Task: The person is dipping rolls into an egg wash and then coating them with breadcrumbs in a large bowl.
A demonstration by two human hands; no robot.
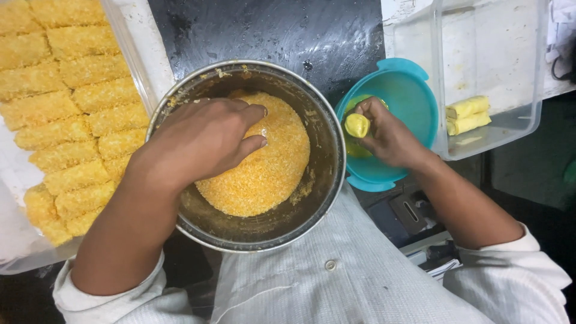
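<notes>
A dark worktop point(270, 33) lies under my view. My left hand point(201, 141) presses curled fingers into orange crumbs point(264, 174) in the metal bowl point(324, 129), whether grasping anything I cannot tell. My right hand point(387, 135) pinches 1 wet yellow roll point(357, 125) over the teal bowl point(414, 96). It looks soft and slippery; I'd grip its ends gently.

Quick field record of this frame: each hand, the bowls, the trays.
left hand: fingers pressed into orange crumbs in metal bowl
right hand: holds a wet yellow roll over teal bowl
left tray: rows of crumbed rolls
clear tub: two plain rolls
</notes>
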